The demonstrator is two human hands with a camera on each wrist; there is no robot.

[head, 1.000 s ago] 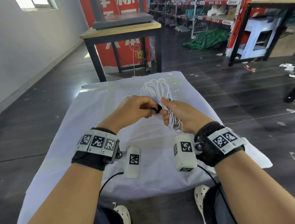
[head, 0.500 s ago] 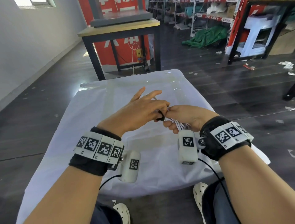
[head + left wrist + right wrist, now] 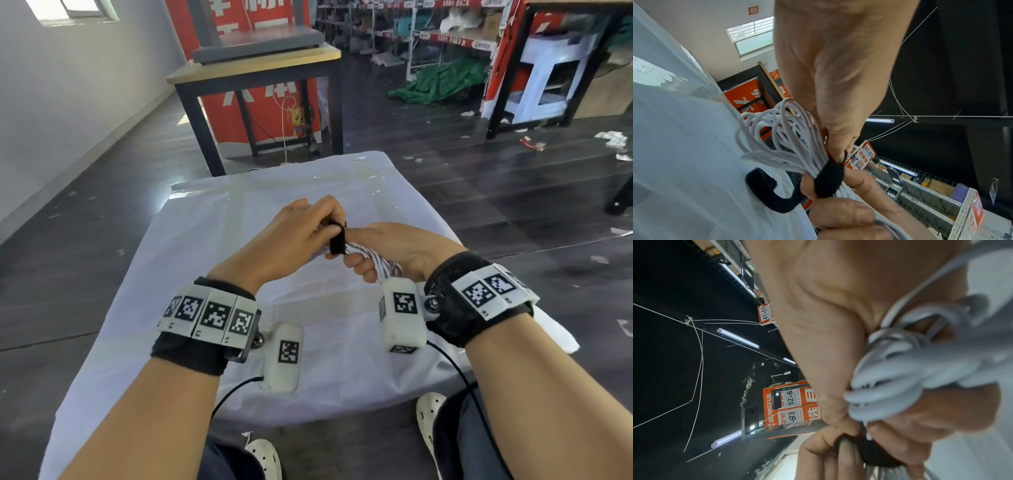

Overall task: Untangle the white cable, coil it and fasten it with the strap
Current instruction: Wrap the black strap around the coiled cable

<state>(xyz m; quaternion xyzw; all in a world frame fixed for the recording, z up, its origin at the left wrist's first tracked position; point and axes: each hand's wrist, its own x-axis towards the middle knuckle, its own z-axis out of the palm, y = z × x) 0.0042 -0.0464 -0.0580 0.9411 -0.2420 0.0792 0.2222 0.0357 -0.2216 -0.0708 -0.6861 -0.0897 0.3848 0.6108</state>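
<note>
The white cable (image 3: 781, 134) is a coiled bundle of several loops, held over the white-covered table (image 3: 239, 240). My right hand (image 3: 356, 263) grips the bundle in its fist, and the strands (image 3: 380, 265) show below its fingers. A black strap (image 3: 337, 240) wraps the middle of the bundle (image 3: 828, 178), with its free tail (image 3: 768, 194) curling down to the cloth. My left hand (image 3: 329, 229) pinches the strap at the top between thumb and fingers. In the right wrist view the cable (image 3: 890, 386) is blurred and the strap (image 3: 875, 454) is a dark patch.
A wooden table with black legs (image 3: 260, 65) stands beyond the far edge, in front of a red sign (image 3: 239, 113). Shelving (image 3: 445, 34) and a green tarp (image 3: 442, 78) are at the back right. My knees and white shoes (image 3: 428, 414) are at the table's near edge.
The coil, upright a second ago, has dropped behind my hands. My left fingers, spread half a second ago, have curled onto the strap and drawn it up over the bundle.
</note>
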